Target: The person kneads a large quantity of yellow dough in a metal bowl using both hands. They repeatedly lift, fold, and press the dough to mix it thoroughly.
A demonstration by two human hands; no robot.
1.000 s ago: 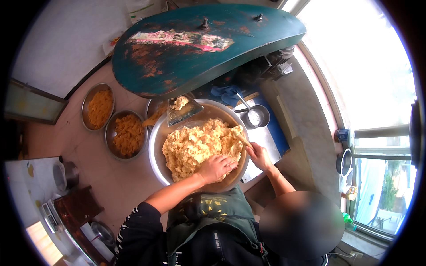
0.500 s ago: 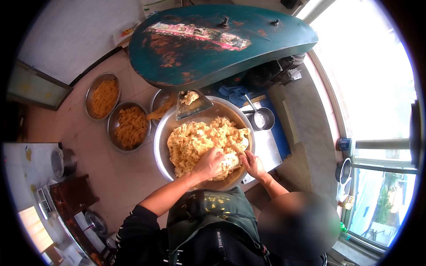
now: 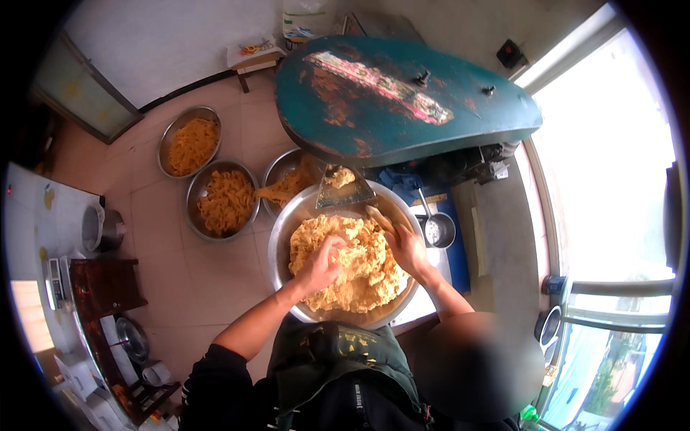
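A wide metal basin in front of me holds a mass of crumbly yellow dough. My left hand rests on the dough's left part, its fingers curled into the dough. At the right inner side of the basin, my right hand is closed around a tan, stick-like piece that points to the far rim. Whether that piece is dough or wood I cannot tell. Just beyond the basin, a small metal trough bears a lump of dough.
A teal, worn machine housing overhangs the far side. Metal bowls of yellow noodle-like strips stand on the floor to the left. Right of the basin is a small saucepan near a blue cloth. A dark wooden cabinet stands at left.
The whole view has shifted. My right hand has moved with the tan piece toward the basin's far right side, away from the near dough. My left hand is now farther from it.
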